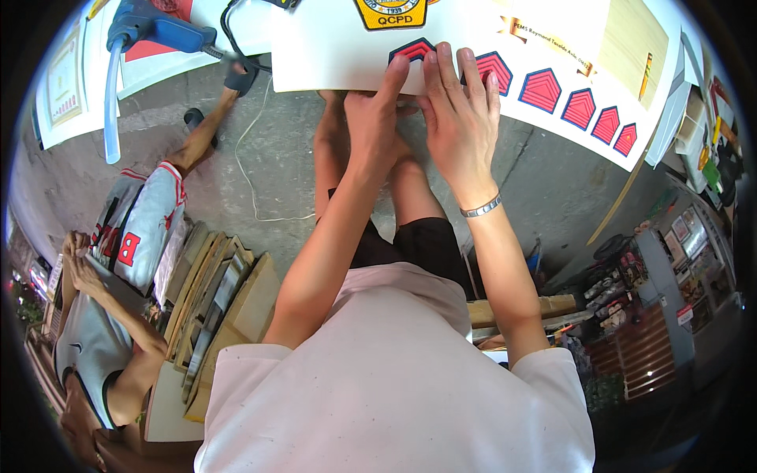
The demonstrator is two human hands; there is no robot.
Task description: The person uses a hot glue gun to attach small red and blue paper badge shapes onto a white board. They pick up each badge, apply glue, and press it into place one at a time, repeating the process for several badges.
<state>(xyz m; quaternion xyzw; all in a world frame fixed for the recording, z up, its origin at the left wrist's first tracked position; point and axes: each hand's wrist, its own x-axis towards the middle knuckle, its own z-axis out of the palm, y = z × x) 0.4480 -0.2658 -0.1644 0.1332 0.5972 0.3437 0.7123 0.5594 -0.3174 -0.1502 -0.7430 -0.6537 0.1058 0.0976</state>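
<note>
A white board [331, 63] lies in front of me, bearing a yellow and dark badge-shaped patch [392, 12] at its far side. Close to the board's near edge is a red chevron patch [412, 52] with a navy border. The thumb of my left hand [372, 126] rests on the board beside this patch, its other fingers curled below the edge and partly hidden. My right hand [461, 122] lies flat, fingers stretched out over the board just right of the patch. Further right runs a row of several similar red chevron patches [541, 91].
A blue glue gun [158, 27] with a clear glue stick [113, 102] sits at the far left, its black cable nearby. Another person [110, 315] sits at the left, beside stacked boards and frames [213, 307]. A thin white cord [248, 158] trails across the floor.
</note>
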